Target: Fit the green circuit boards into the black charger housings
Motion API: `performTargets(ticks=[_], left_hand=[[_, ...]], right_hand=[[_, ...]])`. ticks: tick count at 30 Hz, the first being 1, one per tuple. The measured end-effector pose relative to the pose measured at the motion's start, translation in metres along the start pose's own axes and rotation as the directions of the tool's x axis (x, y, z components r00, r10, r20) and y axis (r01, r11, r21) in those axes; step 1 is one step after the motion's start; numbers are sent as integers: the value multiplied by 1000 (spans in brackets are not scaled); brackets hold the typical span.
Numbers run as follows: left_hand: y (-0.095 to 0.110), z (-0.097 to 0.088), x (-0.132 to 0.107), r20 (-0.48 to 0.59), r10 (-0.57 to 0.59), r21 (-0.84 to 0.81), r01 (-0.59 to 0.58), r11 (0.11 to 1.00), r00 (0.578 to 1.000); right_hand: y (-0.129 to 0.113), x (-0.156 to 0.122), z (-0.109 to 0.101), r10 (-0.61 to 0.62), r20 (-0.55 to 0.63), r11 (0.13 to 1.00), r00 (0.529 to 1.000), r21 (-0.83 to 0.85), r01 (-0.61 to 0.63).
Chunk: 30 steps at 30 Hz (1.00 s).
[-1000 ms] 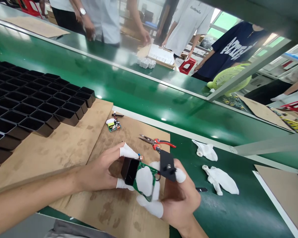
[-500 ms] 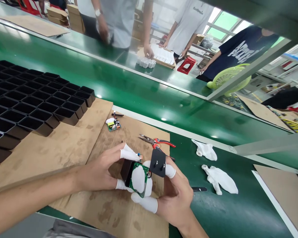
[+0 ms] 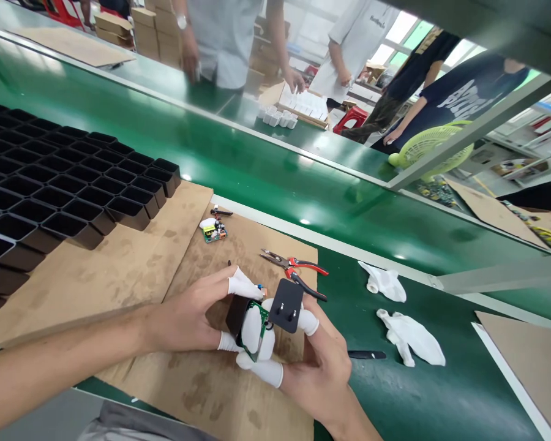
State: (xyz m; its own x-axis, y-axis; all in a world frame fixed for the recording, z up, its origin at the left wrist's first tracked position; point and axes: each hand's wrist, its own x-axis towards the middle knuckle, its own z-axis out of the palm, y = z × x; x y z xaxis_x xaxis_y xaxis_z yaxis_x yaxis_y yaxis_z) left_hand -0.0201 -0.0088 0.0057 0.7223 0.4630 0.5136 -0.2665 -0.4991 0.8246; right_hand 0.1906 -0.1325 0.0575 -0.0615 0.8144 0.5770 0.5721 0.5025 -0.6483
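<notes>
My left hand [image 3: 183, 315], with white finger cots on its fingertips, is closed around a small black plastic housing [image 3: 235, 313]. My right hand [image 3: 320, 361], also in finger cots, grips a green circuit board [image 3: 264, 313] with a white blob [image 3: 251, 328] on its face. Part of the board sits inside the housing's open end. A black plug cover [image 3: 286, 301] with two metal pins stands at the fingers of my right hand, beside the board. Red-handled pliers [image 3: 287, 262] lie just beyond my hands.
Rows of black housings [image 3: 67, 184] stand at the left on cardboard [image 3: 114, 269]. Another circuit board [image 3: 213, 230] lies behind my hands. White cloth-like pieces [image 3: 416, 337] and a black tool [image 3: 367, 354] rest to the right. Several people work across the green bench [image 3: 257, 165], near a green fan [image 3: 434, 147].
The circuit board has gone farther into the housing, and my right hand has moved left toward my left hand. The view has shifted slightly. Across the bench, a person's hand has lifted.
</notes>
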Motion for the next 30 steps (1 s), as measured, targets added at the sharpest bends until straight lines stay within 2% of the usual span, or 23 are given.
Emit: performTargets(ticks=[8,13,16,19,24,30], left_hand=[[-1,0,-2,18,-38,10,38,999,999],[4,-1,3,-19,26,5,-26,1000,999],[6,-1,5,-40,25,3,-25,1000,999],[7,-1,5,-35,17,2,-17,1000,999],[5,-1,3,-1,21,-6,-21,1000,1000],[4,-3,1,14,-3,-13,3,1000,1000]], right_hand=[[0,2,-1,13,8,1000,1000,-1,-13],[3,-2,-1,-26,-88,999,996,40,29],[6,-4,-3,-20,-131,996,991,86,31],[6,-4,-5,10,-91,993,996,114,1],[5,-3,-2,39,-18,997,999,66,-38],[4,-3,-2,-39,-8,999,999,-4,39]])
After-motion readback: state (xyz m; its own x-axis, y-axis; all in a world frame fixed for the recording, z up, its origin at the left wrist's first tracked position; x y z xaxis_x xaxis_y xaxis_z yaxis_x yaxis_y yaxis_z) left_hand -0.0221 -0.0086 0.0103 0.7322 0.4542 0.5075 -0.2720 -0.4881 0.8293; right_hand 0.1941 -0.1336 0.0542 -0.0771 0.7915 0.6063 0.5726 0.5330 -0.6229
